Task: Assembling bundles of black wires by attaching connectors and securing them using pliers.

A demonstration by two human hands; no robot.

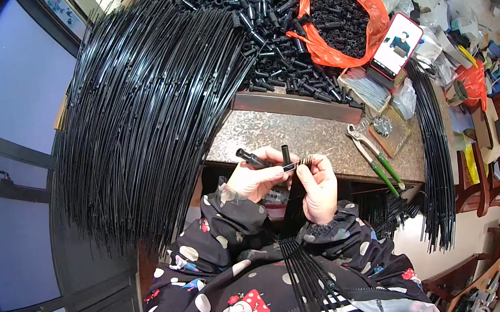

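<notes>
My left hand [249, 180] is closed on black tubular plastic parts near the table's front edge. One tube [251, 158] with a flanged end points out at the far left of my grip. A second, slimmer tube [285, 153] stands up between the two hands. My right hand [319, 192] pinches the ends of several thin black rods [306, 268], which hang down over my lap. The fingertips of both hands nearly meet at the slim tube's lower end; the exact contact there is too small to make out.
A large sheaf of black rods [137, 114] covers the table's left side. Loose black tubes [287, 56] pile up behind a metal bar [297, 107]. An orange bag [377, 7] of small black parts, a phone [396, 45], green-handled pliers [377, 161] and another rod bundle [432, 157] are at right.
</notes>
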